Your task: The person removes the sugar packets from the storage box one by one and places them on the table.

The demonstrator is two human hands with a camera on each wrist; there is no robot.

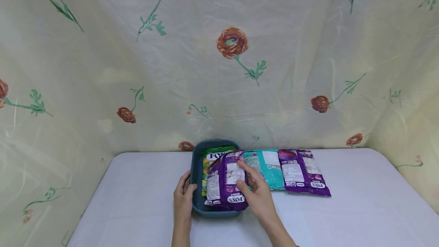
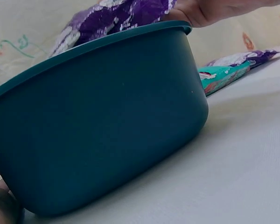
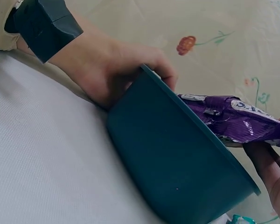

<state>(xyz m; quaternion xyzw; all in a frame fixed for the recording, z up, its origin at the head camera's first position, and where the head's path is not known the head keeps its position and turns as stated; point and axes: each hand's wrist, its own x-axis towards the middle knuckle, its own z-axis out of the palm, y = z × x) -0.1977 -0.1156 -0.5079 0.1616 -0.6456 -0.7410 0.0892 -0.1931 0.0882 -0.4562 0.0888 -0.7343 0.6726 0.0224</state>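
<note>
A teal plastic tub (image 1: 216,214) stands on the table near its back edge. My left hand (image 1: 183,197) grips its left side, with the thumb over the rim (image 3: 151,72) in the right wrist view. With my right hand (image 1: 258,195) I hold a purple Fox's berries bag (image 1: 219,186) by its right side, thumb on top and fingers beneath. That bag lies tilted over the tub's opening, its left part inside the rim. Under it, a green and yellow Fox's bag (image 1: 209,161) lies in the tub, partly covered.
Right of the tub lies a turquoise bag (image 1: 272,169), its left end behind the held bag and my right hand. Beside it is another purple bag area (image 1: 305,174) with Fox's lettering, possibly two overlapping bags. A floral curtain (image 1: 271,117) hangs behind the white table (image 1: 137,201).
</note>
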